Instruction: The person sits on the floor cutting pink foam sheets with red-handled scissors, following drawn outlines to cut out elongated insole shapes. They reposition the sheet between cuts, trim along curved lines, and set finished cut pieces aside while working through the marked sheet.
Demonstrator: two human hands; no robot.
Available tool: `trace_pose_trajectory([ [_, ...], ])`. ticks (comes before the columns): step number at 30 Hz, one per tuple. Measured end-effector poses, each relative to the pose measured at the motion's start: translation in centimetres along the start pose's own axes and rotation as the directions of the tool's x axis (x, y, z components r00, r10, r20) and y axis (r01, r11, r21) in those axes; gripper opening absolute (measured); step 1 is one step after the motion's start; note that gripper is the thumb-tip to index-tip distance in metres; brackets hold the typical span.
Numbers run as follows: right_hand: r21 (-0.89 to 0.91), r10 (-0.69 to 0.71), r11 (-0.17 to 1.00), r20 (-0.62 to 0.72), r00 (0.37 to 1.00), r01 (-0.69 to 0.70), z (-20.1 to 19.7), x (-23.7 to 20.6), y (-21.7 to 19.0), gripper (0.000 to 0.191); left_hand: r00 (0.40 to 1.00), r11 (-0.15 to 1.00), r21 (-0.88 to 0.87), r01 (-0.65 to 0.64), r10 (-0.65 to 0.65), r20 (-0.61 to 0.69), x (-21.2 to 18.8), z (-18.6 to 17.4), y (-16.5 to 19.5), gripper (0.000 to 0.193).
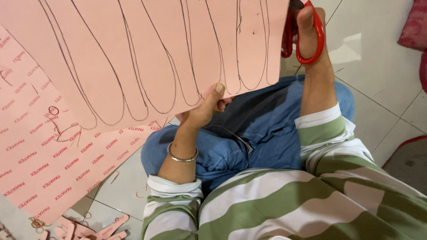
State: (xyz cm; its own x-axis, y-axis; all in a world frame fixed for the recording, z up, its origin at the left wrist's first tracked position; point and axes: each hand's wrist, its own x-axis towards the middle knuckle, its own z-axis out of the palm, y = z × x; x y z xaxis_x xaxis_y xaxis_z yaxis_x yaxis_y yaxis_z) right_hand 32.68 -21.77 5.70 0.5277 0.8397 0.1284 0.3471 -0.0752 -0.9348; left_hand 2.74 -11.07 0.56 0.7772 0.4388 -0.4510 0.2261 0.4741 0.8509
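The left hand (205, 106) pinches the lower edge of the pink traced sheet (147, 53) above the lap; at that sheet's right edge the right hand (311, 40) grips red scissors (307, 33), thumb through the loop; held by one edge, the sheet may sag and the cut stray off the line.
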Motion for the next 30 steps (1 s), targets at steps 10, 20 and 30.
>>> trace_pose_trajectory([
  [10,0.071,-0.052,0.997,0.134,0.99,0.043,-0.7,0.4,-2.5,0.099,0.995,0.994,-0.037,-0.102,0.102,-0.001,-1.1,-2.1,1.7,0.031],
  [20,0.067,0.111,0.991,0.096,0.989,-0.117,-0.9,-0.3,-2.0,0.106,0.99,0.985,-0.102,-0.138,0.138,-0.004,-1.3,-2.6,2.6,0.025],
  [30,0.091,0.059,0.993,0.149,0.987,-0.073,-1.1,-0.4,-1.0,0.109,0.993,0.994,0.006,-0.11,0.11,0.044,-1.9,-4.8,3.7,0.028],
])
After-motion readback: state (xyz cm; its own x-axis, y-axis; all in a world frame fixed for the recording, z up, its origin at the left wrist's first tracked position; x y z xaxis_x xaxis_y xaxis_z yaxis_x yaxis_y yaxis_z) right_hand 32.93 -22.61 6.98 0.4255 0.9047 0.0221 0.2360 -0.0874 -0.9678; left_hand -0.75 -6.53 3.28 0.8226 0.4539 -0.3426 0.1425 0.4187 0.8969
